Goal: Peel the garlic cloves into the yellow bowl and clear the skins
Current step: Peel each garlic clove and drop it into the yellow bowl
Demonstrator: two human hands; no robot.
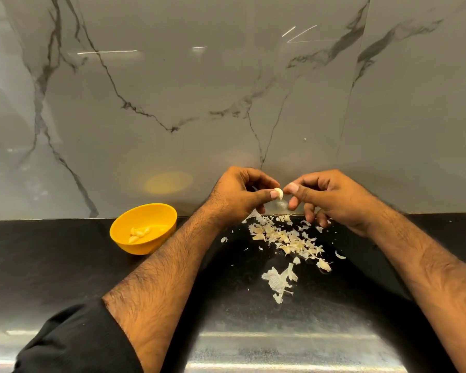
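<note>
Sleeve (73, 343) and forearms sit closest to me. Leftmost on the black tabletop (51, 265), the yellow bowl (143, 228) holds peeled cloves. My left hand (237, 196) pinches a garlic clove (279, 193); my right hand (331, 197) nips its papery skin. Small, light, probably slick: best held by the ends. Loose skins (285, 240) lie beneath.

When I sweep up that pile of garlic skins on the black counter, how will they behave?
The garlic skins look thin, papery and curled, so they are probably very light and may scatter or flutter rather than slide together. Small flakes lie apart from the pile on the black counter, so some will likely get left behind.
</note>
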